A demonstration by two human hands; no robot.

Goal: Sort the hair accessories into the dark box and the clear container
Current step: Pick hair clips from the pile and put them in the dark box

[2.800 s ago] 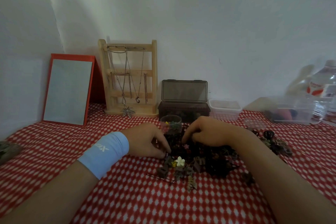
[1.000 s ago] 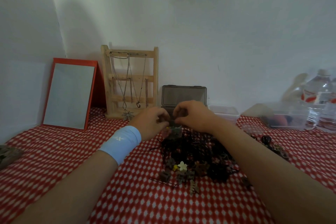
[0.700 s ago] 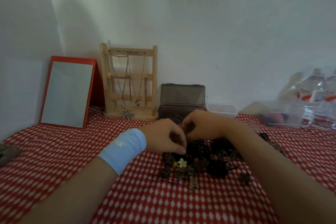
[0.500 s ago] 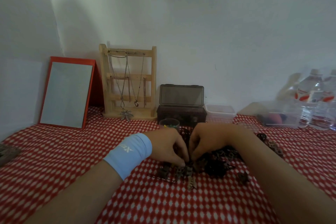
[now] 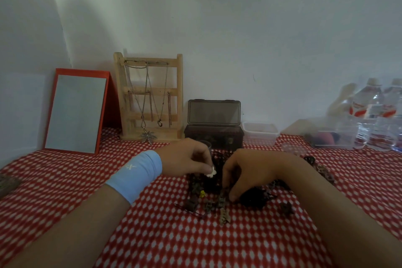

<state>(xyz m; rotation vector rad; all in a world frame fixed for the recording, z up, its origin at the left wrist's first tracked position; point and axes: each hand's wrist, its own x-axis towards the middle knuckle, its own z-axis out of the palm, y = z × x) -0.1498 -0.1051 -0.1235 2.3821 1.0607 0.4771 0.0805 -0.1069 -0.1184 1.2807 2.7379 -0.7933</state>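
While the left hand [image 5: 187, 160] pinches the white flower clip [image 5: 211, 172] over the pile [image 5: 253, 199], the dark box [image 5: 214, 135] stands just beyond it, the clear container [image 5: 260, 135] farther right, beyond the right hand [image 5: 245, 172], whose curled fingers' hold is unclear.

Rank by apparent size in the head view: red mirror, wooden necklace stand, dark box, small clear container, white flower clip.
Red mirror and wooden necklace stand: alike, unranked.
Then dark box, lid open.
Then small clear container.
Smallest: white flower clip in left hand.
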